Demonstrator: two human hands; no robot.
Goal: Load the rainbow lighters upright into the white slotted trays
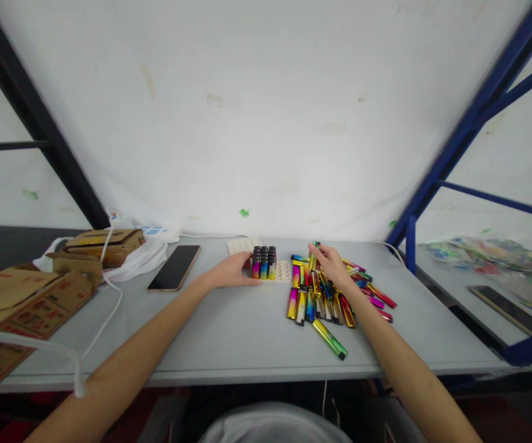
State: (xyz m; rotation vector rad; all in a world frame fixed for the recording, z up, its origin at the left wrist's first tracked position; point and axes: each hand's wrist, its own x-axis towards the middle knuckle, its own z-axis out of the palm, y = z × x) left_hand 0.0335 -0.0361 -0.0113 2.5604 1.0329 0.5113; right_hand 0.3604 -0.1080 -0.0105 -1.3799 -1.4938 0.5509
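Several shiny lighters (264,263) with black tops stand upright in rows at the left end of a white tray (283,271) with round holes. My left hand (237,269) is curved around that end, its thumb by the front edge and its fingers against the left side. In my right hand (330,261), closed in a pinch, is a green and yellow lighter (312,256), held above the table to the right of the tray. Below it spreads a loose pile of metallic lighters (320,294), partly hidden by my right forearm. One green lighter (329,339) lies nearest the table's front edge.
Behind the tray lies another white holed tray (242,245). A phone (174,267) rests left of my left hand. Farther left are cardboard boxes (21,301), a white cable (117,301) and a white plastic bag (143,261). A blue metal frame (450,147) stands at the right.
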